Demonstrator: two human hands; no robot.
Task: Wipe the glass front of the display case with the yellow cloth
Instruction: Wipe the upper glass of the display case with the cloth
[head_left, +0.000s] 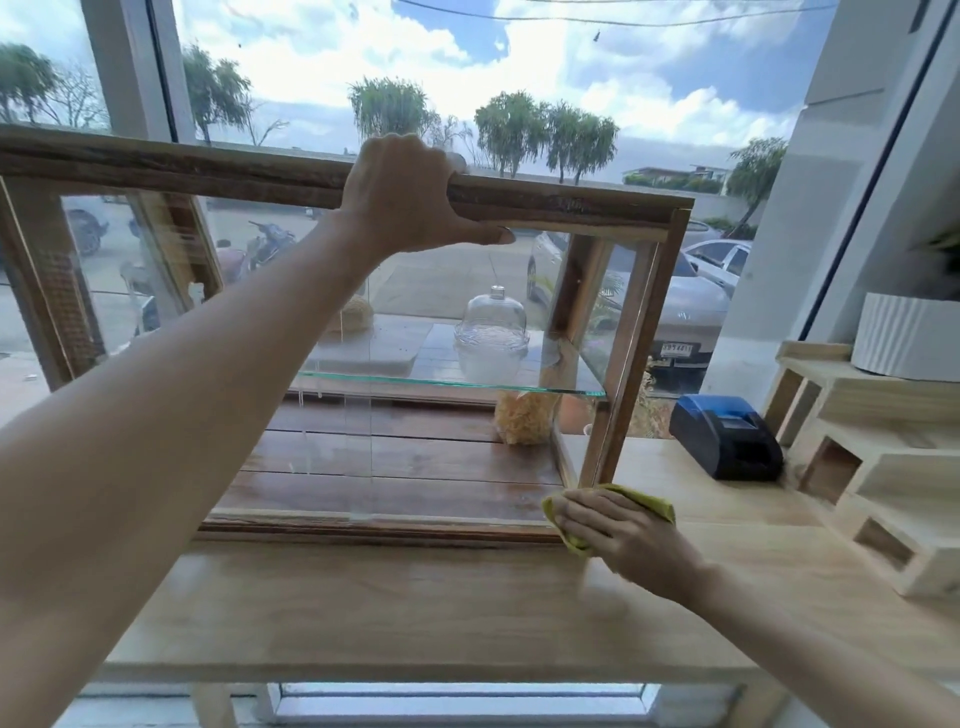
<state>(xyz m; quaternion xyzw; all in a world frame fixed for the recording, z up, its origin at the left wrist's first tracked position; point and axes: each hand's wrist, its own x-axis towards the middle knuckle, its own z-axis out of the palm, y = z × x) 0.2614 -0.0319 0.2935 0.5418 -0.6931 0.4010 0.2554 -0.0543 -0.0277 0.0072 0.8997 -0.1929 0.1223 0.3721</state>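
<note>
Two hands work: the left hand (402, 195) grips the wooden-framed glass display case (571, 208) top. The right hand (618, 530) presses the crumpled yellow cloth (644, 501) flat-fingered at its bottom right corner. Best rub slowly, pressing evenly.

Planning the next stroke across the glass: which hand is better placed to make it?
The right hand. It already presses the yellow cloth at the case's lower right corner, while the left hand grips the top rail, steadying the case.
</note>
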